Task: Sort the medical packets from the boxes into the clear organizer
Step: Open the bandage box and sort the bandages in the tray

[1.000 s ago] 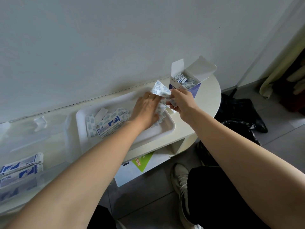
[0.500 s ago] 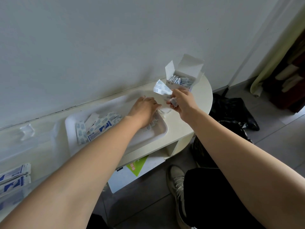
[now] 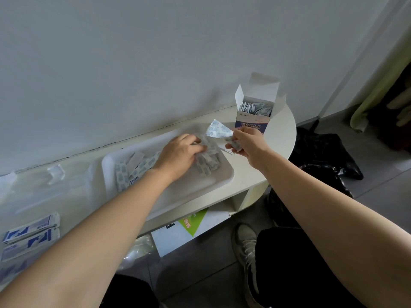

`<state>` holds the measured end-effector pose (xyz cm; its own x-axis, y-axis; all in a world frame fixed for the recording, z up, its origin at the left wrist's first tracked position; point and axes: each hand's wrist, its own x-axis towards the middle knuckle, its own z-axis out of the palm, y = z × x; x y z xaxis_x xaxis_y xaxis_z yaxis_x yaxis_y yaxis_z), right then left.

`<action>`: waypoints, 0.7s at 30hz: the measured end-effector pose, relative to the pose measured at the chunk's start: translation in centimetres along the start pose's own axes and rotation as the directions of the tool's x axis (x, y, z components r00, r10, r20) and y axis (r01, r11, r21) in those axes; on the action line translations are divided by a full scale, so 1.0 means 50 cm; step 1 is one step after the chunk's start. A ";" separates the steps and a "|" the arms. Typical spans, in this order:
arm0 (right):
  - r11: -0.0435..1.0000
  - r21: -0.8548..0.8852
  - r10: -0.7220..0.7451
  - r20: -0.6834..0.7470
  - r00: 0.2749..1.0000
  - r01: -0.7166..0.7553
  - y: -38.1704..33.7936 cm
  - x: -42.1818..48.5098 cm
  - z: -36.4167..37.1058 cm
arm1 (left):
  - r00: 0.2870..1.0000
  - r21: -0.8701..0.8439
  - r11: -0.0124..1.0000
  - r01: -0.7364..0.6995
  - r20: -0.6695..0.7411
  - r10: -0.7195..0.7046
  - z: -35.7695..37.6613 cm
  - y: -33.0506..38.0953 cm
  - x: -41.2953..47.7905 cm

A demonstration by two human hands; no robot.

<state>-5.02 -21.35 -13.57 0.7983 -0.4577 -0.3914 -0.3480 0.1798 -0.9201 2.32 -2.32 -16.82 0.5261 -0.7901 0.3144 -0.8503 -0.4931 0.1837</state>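
Packets lie in several places around the white tray (image 3: 224, 177), which sits on the counter (image 3: 280, 138) against the wall. Your left hand (image 3: 180, 153) is palm down over the tray's right end, fingers bent onto the heaped packets (image 3: 210, 162) there. Whether it actually grips any of them I cannot tell, since the fingertips are buried in the heap. Your right hand (image 3: 246, 142) hovers just past the tray's right rim. Its thumb and fingers pinch the fanned packets (image 3: 219, 130), which stick up and to the left above the tray's far right corner. Another small piece shows below that hand's fingers, too blurred to name.

Toward the tray's left end the loose packets (image 3: 123, 177) lie scattered flat, some overlapping. Beyond the tray's right end the open box (image 3: 251, 126) stands upright with its flaps raised, and the boxed packets (image 3: 255, 107) fill it nearly to the top.

Left of the tray the clear organizer (image 3: 66, 192) rests on the counter, hard to make out against the surface. Farther left of the tray, the long packets (image 3: 31, 233) with blue markings lie side by side; whether they sit inside the organizer I cannot tell. Below the tray, under the counter, a white carton (image 3: 173, 238) with a green patch stands on the floor.
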 end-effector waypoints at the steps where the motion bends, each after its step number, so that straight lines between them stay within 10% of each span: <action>1: 1.000 -0.015 -0.003 0.033 0.999 0.003 0.000 -0.005 0.008 | 0.998 -0.020 1.000 0.023 0.063 -0.022 -0.003 -0.006 -0.011; 4: 0.997 -0.051 -0.046 0.093 0.995 0.050 -0.001 -0.018 0.035 | 0.970 -0.049 0.989 0.138 0.209 -0.125 -0.016 -0.016 -0.035; 9: 0.946 -0.271 -0.168 0.060 0.984 0.178 0.017 -0.030 0.075 | 0.932 -0.027 0.933 0.359 0.059 -0.357 -0.042 -0.022 -0.050; 12: 0.828 -0.483 -0.280 0.086 0.956 0.286 0.027 -0.044 0.095 | 0.941 -0.062 0.940 0.334 -0.044 -0.337 -0.052 -0.008 -0.053; 16: 0.644 -0.654 -0.381 0.177 0.907 0.398 0.027 -0.047 0.099 | 0.943 -0.042 0.959 0.281 0.198 -0.268 -0.032 0.027 -0.043; 21: 0.638 -0.671 -0.425 0.103 0.899 0.378 0.018 -0.020 0.054 | 0.933 -0.005 0.962 0.273 0.247 -0.264 -0.007 0.035 -0.034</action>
<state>-4.79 -18.37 -14.02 0.9167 -0.3979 0.0369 -0.2497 -0.6424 -0.7246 -0.06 -1.73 -16.68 0.7173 -0.6966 0.0151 -0.6741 -0.6884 0.2676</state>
